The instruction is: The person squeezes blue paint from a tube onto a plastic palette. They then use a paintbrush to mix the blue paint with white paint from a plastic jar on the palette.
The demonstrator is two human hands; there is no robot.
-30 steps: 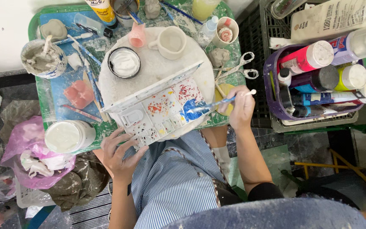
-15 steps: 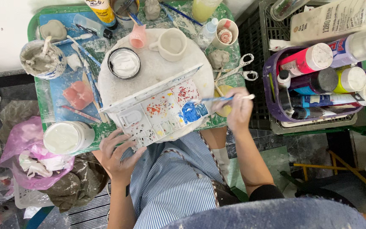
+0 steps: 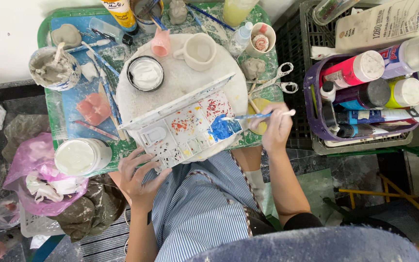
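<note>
My right hand (image 3: 276, 130) grips a thin paintbrush (image 3: 255, 116) lying almost level, its tip in a patch of blue paint (image 3: 223, 129) at the right end of a white paint palette (image 3: 180, 128). The palette is open like a case, spotted with red, orange and yellow. My left hand (image 3: 139, 175) holds the palette from below at its near left corner. Behind the palette, on a round white board (image 3: 180, 82), stand an unglazed clay mug (image 3: 197, 50) and a black bowl of white paint (image 3: 145, 73).
A green tray table (image 3: 49, 36) carries a clay-smeared cup (image 3: 54, 69), a white jar (image 3: 81, 156), scissors (image 3: 275, 81), brushes and a pink cup (image 3: 161, 43). A purple basket (image 3: 316, 128) of paint bottles sits at right. A pink bag (image 3: 35, 174) lies at left.
My right hand has swung the paintbrush from a slant to nearly level, keeping the tip in the blue paint. The palette has shifted slightly with my left hand.
</note>
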